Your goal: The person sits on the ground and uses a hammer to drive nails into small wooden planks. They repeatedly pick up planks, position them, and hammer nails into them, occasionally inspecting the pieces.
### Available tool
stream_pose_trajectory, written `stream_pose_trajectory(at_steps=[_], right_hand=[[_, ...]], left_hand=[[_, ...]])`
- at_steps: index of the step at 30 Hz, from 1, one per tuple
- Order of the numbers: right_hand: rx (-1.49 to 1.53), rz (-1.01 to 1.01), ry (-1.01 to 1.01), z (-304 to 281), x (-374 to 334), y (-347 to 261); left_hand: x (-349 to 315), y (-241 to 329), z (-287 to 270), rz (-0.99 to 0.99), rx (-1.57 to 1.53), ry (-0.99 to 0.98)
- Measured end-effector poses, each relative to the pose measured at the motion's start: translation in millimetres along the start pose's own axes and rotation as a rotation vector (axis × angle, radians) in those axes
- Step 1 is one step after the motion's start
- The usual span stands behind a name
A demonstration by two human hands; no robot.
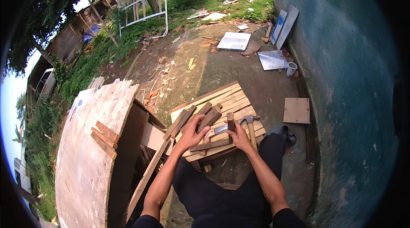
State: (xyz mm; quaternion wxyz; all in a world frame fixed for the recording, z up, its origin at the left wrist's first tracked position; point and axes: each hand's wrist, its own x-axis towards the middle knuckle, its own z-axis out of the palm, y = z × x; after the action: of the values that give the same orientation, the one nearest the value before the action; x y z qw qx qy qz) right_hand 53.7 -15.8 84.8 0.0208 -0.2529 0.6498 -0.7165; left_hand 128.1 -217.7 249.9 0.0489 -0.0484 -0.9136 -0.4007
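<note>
Now, out to the left of both grips stands a big round wooden tabletop [92, 142] tipped on its side, with a few short wood offcuts [104, 138] lying on it. Moving in, the left hand [191, 133] is closed around a dark wood block [209, 118]; the block sticks up and away from that fist, its long axis running from the palm toward the upper right, free end pointing away from the person. Under both hands lies a slatted wooden panel [226, 95], slats running up to the right.

Just right of the left grip, the right hand [239, 136] pinches a shorter dark wood piece [230, 122] between fingers and thumb, held close to upright, long axis near vertical in the view, top end pointing away. A thin dark strip [211, 144] lies across the panel below both hands. Right beside the right hand's knuckles rests a claw hammer [250, 126], head away from the person, handle pointing back toward the knee.

As for the risks, the pinch on the short piece looks light, so it could tip or slip out onto the slats. Those two blocks sit close together, so swinging one round could nip a finger between them. Rough, split timber means splinters for bare palms. And that hammer lies so near the right wrist that a nudge could send it sliding off the panel's edge toward the shoe [288, 136].
</note>
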Motion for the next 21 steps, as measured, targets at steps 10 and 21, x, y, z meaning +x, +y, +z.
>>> stream_pose_trajectory(at_steps=[10, 21], right_hand=[[-0.241, -0.123, 0.121, -13.5, -1.6, -21.2], [-0.18, -0.148, 0.209, -36.4, 8.9, -41.7]], left_hand=[[48.5, 25.5, 25.3, 0.001, 0.16, -0.128], [87.2, 34.9, 48.3, -0.328, -0.42, -0.344]])
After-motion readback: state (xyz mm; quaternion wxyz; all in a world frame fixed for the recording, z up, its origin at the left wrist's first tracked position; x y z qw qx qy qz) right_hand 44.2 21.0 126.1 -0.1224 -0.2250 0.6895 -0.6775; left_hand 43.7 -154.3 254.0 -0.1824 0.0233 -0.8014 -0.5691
